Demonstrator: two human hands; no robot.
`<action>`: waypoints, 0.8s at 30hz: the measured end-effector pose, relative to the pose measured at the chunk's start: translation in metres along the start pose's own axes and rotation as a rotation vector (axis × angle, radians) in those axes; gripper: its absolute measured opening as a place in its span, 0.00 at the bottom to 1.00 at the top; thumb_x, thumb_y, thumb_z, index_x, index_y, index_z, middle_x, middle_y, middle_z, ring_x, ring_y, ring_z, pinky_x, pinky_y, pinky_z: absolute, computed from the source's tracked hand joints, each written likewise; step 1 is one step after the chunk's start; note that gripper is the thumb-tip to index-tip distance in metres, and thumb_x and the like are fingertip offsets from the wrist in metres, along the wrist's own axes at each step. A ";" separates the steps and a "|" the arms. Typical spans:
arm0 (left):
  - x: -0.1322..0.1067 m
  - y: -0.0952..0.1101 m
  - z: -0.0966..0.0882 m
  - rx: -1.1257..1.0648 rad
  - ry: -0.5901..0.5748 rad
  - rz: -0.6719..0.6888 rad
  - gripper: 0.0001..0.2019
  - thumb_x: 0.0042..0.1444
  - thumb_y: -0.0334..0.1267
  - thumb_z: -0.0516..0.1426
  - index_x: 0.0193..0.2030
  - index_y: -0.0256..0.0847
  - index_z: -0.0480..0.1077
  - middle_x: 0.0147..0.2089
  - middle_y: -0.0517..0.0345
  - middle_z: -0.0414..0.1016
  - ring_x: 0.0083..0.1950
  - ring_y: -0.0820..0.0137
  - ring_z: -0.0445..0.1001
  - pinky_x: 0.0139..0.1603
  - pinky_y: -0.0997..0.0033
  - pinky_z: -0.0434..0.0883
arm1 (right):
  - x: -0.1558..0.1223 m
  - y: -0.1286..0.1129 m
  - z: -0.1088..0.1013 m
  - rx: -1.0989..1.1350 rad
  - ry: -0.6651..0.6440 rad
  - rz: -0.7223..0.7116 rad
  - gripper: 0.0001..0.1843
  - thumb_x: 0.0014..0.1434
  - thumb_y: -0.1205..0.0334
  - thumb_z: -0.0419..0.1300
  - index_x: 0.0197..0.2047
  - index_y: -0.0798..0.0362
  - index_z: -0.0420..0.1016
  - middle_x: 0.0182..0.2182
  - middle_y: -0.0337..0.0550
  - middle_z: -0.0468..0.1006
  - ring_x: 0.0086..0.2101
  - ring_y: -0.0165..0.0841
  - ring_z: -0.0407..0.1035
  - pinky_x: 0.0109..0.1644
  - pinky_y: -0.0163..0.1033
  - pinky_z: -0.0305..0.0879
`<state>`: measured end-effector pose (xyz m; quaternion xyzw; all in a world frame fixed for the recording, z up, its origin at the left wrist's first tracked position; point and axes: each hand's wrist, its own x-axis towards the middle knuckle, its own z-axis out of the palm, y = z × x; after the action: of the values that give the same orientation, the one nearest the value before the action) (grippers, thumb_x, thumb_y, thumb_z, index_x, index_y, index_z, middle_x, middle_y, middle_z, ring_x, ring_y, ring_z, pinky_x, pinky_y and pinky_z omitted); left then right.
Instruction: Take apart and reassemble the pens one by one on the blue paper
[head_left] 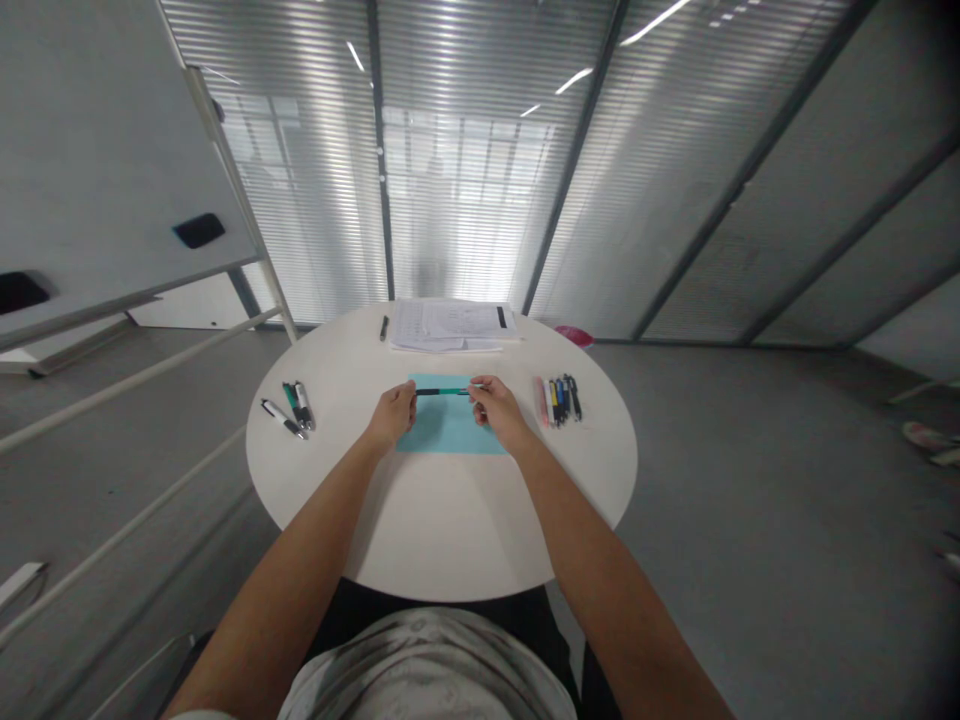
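Pale horizontal-slatted blinds (pixel 450 220), divided by dark uprights, are noted as the background, with a large grey-white board on a pale tubular frame (pixel 97 130) at the left and a plain grey floor (pixel 750 500) at the right. Work is centred on a round white tabletop (pixel 450 530).

One slim black-and-green pen (pixel 450 391) is held level, crosswise, over the far part of a rectangular light-blue sheet (pixel 450 430). Its black end is pinched by the fingers of the left grip (pixel 394 412); its other end is pinched by the thumb and fingertips of the right grip (pixel 496 406). Both grips are thus closed on the same pen. Such two-ended support is presumably chosen so that the barrel can be kept steady, or turned or pulled along its length. Whether the sheet is touched by the pen cannot be told.

Loose black, white and green pens (pixel 282 417) are laid at the left, fanned and partly touching. At the right, a close row of mixed-colour pens (pixel 559 400) is set side by side, perhaps for easy picking. Both groups are kept off the sheet, probably so that the middle is left free for handling. Printed white papers (pixel 442 325) are placed at the far edge, likely out of reach of the elbows, with one short dark pen (pixel 384 328) just beside them.
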<state>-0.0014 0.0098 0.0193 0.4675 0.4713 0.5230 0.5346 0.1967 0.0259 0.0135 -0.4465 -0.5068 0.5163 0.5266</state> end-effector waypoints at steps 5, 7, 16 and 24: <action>-0.002 0.002 0.000 -0.023 0.009 -0.023 0.20 0.60 0.53 0.51 0.24 0.42 0.55 0.16 0.69 0.49 0.14 0.80 0.50 0.16 0.77 0.47 | -0.001 0.000 -0.001 0.012 -0.011 0.005 0.19 0.46 0.55 0.64 0.40 0.50 0.66 0.30 0.31 0.71 0.17 0.20 0.61 0.17 0.28 0.55; -0.002 0.002 0.000 -0.013 0.000 -0.013 0.21 0.60 0.54 0.50 0.24 0.42 0.55 0.16 0.69 0.49 0.14 0.80 0.51 0.16 0.77 0.48 | -0.002 0.000 -0.001 0.008 -0.006 0.020 0.18 0.48 0.51 0.63 0.39 0.50 0.66 0.29 0.32 0.71 0.17 0.20 0.61 0.17 0.28 0.55; 0.002 -0.004 -0.002 0.016 -0.029 0.024 0.21 0.60 0.55 0.50 0.24 0.42 0.55 0.15 0.69 0.50 0.14 0.80 0.51 0.15 0.77 0.48 | -0.002 -0.002 0.000 -0.072 0.023 -0.021 0.19 0.51 0.45 0.62 0.37 0.52 0.66 0.19 0.29 0.67 0.13 0.22 0.57 0.14 0.29 0.50; 0.003 -0.005 -0.004 0.039 0.012 0.016 0.21 0.60 0.54 0.49 0.23 0.41 0.56 0.15 0.68 0.52 0.14 0.79 0.51 0.15 0.77 0.48 | -0.003 -0.002 0.001 0.024 -0.023 0.030 0.21 0.48 0.45 0.64 0.37 0.52 0.67 0.27 0.33 0.72 0.16 0.22 0.62 0.15 0.30 0.56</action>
<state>-0.0044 0.0132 0.0134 0.4785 0.4806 0.5208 0.5186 0.1960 0.0226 0.0150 -0.4418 -0.4998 0.5353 0.5181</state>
